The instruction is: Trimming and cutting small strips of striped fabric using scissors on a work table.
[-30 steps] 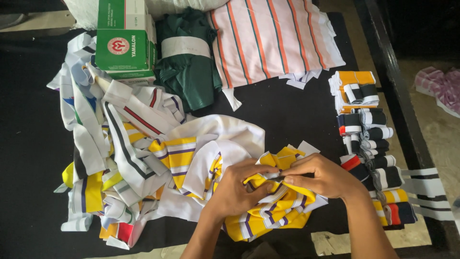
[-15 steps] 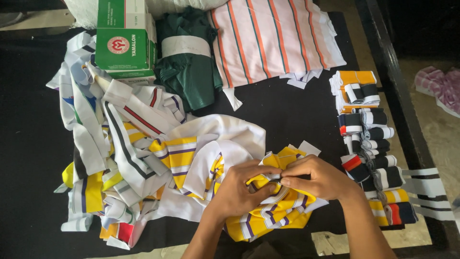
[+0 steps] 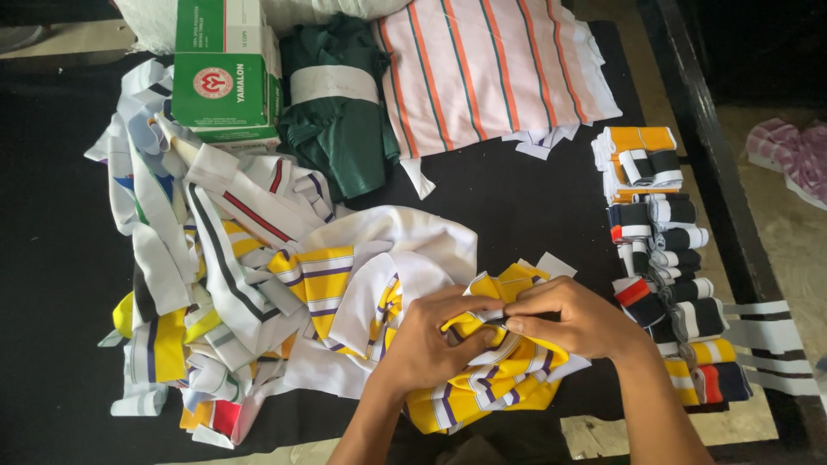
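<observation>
Held fabric piece (image 3: pixel 482 379): yellow, white and purple stripes
Scrap heap (image 3: pixel 215 284): mostly white, stripes in black, red, yellow, purple
Box (image 3: pixel 226 73): green, white and red round emblem
Folded cloth (image 3: pixel 340 129): dark green, white band
Striped fabric (image 3: pixel 491 69): white, orange and dark green stripes
Collar stack (image 3: pixel 663 258): orange, black, white, red
Table cover (image 3: pixel 517 207): black

— What's under all this?

— My worktop (image 3: pixel 534 215) is covered in black cloth, running nearly edge to edge, with a dark frame rail (image 3: pixel 715 172) down its right side.

— And past the rail?

— Bare floor (image 3: pixel 775 232), pale and dusty-looking, with a crumpled pink cloth (image 3: pixel 788 155) lying on it at the right edge. Another strip of the same pale floor shows along the top left.

— How's the light?

— Soft and even — no hard shadows that I can see.
</observation>
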